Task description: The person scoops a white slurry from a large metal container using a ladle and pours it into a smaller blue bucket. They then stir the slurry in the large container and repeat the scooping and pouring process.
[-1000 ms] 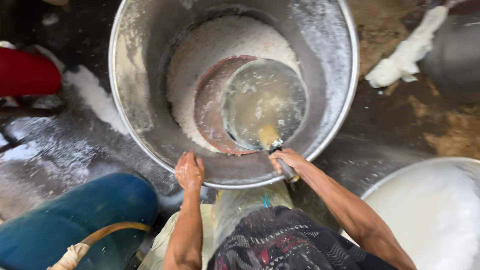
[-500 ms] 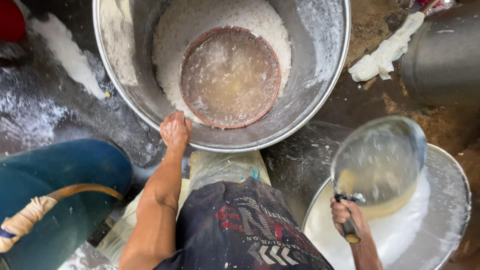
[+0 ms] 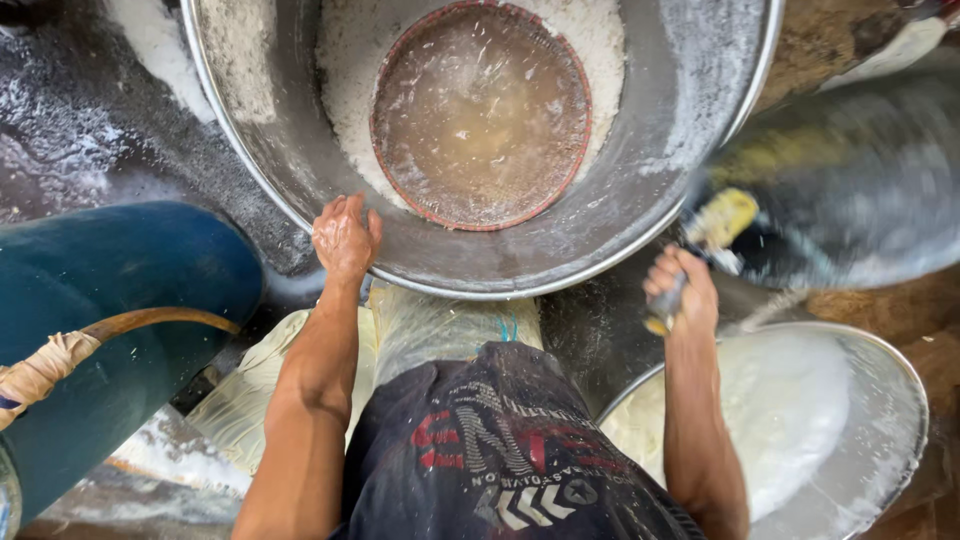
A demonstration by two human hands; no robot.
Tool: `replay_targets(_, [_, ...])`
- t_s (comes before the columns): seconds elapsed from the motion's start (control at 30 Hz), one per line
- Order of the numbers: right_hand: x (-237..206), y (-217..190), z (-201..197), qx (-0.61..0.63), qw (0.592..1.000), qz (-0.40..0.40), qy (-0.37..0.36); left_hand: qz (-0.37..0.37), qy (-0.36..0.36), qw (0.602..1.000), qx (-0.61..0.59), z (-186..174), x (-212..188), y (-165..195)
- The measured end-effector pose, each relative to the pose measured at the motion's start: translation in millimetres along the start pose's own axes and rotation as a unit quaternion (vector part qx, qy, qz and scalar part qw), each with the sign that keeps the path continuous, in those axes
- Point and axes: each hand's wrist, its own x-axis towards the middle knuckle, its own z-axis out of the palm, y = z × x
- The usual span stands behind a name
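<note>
Steel tub rim (image 3: 480, 285) under left fingers (image 3: 345, 215) | scoop handle (image 3: 668, 300) in right fingers (image 3: 672, 272)

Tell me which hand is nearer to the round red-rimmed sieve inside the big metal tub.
Left. The left hand grips the tub's rim just beside the sieve; the right hand holds a scoop handle outside the tub.

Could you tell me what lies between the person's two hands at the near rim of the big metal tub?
In the head view, the left hand grips the tub's rim; the right hand holds a handle. Between them run the curved rim and, just below it, a pale cloth-wrapped bundle.
</note>
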Motion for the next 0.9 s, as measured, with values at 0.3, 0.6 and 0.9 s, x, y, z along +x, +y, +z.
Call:
replay_targets(0.3, [275.6, 35.0, 82.7, -0.497, 0.848, -0.100, 0.153, -0.015, -0.015, 1.000, 0.020, -12.4, 8.0, 11.4])
replay_targets(0.6, [418.5, 88.2, 14.6, -0.750, 0.602, -0.180, 0.206, -0.036, -0.032, 0.998, 0.036, -13.4, 17.2, 18.7])
replay_targets(0.9, [376.5, 232.6, 0.6, -0.373, 0.855, 0.336, 0.129, -0.048, -0.033, 0.997, 0.040, -16.2, 22.0, 26.9])
